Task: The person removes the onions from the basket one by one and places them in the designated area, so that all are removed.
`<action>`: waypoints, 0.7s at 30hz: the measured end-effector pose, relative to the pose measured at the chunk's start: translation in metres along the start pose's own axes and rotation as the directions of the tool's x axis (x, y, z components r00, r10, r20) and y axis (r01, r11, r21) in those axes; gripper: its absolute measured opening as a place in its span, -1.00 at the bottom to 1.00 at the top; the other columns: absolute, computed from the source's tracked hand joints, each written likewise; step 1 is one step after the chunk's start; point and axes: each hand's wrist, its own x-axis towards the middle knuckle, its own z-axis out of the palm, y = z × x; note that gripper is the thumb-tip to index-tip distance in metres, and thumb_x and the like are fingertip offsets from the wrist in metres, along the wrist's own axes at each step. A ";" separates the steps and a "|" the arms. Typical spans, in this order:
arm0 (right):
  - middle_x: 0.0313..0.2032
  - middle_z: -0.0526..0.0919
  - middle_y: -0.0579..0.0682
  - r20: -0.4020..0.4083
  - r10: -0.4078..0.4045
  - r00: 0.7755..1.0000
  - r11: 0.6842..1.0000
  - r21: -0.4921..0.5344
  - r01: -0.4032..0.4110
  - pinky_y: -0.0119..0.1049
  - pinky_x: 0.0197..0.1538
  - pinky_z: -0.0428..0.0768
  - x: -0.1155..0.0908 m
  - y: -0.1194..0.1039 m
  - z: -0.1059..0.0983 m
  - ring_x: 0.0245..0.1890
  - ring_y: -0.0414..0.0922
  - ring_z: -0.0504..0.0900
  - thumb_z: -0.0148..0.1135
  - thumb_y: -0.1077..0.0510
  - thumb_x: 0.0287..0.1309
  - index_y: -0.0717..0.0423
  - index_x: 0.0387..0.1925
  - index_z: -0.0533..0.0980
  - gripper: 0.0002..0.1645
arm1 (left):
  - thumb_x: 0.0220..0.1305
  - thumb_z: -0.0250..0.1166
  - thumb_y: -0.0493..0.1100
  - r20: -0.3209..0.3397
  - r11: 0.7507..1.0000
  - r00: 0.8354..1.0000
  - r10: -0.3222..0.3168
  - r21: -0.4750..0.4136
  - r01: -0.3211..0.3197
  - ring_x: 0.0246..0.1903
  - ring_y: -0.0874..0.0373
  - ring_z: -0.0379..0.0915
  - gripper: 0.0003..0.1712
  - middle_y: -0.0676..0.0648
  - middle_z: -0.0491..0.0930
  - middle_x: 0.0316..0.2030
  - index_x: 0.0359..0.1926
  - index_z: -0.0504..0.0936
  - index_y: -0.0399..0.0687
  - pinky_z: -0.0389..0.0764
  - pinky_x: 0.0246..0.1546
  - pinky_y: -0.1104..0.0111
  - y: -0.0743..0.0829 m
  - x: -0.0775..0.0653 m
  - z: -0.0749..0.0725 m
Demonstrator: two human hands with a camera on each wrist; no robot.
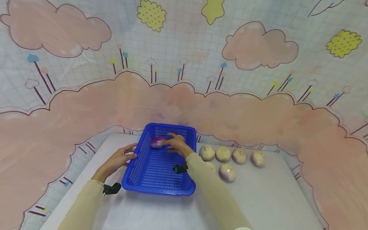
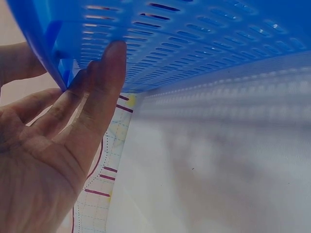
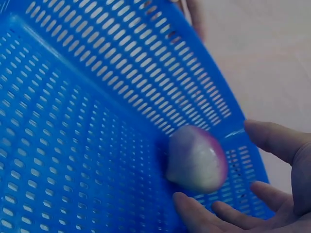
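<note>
My left hand (image 1: 116,161) grips the left rim of the blue plastic basket (image 1: 161,190), its fingers (image 2: 109,73) lying along the slotted outer wall. Inside the basket, a purple-and-white turnip (image 1: 157,142) rests toward the far left corner. My right hand (image 1: 177,145) reaches over the basket's far part with spread fingers, close beside that turnip. In the right wrist view, the fingers and thumb stand apart around the turnip (image 3: 197,160) with a gap to it. A second turnip (image 1: 181,137) is partly hidden behind the right hand.
Right of the basket, several pale turnips stand on the white table (image 1: 258,191), one of them a purple-tinged turnip (image 1: 227,172). The right forearm (image 1: 214,191) partly covers another. A patterned cloth (image 1: 184,105) rises behind the table.
</note>
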 end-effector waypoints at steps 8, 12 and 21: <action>0.45 0.22 0.22 0.032 0.002 1.000 1.000 -0.019 -0.002 0.07 0.28 0.51 0.010 0.003 0.008 0.34 0.29 0.37 0.35 0.21 0.15 -0.06 0.52 0.08 -0.02 | 0.45 0.11 -0.11 0.003 1.000 1.000 0.000 0.014 0.000 0.16 -0.25 0.49 -0.23 -0.43 0.23 0.37 0.54 0.00 -0.09 0.66 0.03 0.00 0.001 0.001 0.001; 0.41 0.27 0.23 0.034 -0.002 0.999 1.000 -0.027 0.003 0.03 0.25 0.55 0.017 0.004 0.014 0.32 0.26 0.40 0.32 0.22 0.19 -0.05 0.52 0.07 -0.05 | 0.44 0.11 -0.09 0.006 1.000 1.000 0.006 0.017 -0.006 0.17 -0.27 0.48 -0.22 -0.42 0.23 0.37 0.54 -0.01 -0.08 0.66 0.03 -0.02 0.000 0.001 0.001; 0.31 0.36 0.30 -0.044 -0.082 0.996 0.995 -0.068 0.079 -0.08 0.17 0.62 0.022 0.009 0.031 0.20 0.12 0.53 0.40 0.32 0.05 0.13 0.41 0.20 -0.09 | 0.45 0.11 -0.09 0.014 1.000 1.000 0.015 0.002 -0.015 0.13 -0.22 0.51 -0.23 -0.42 0.25 0.36 0.55 -0.01 -0.07 0.67 0.00 0.02 -0.002 0.002 0.001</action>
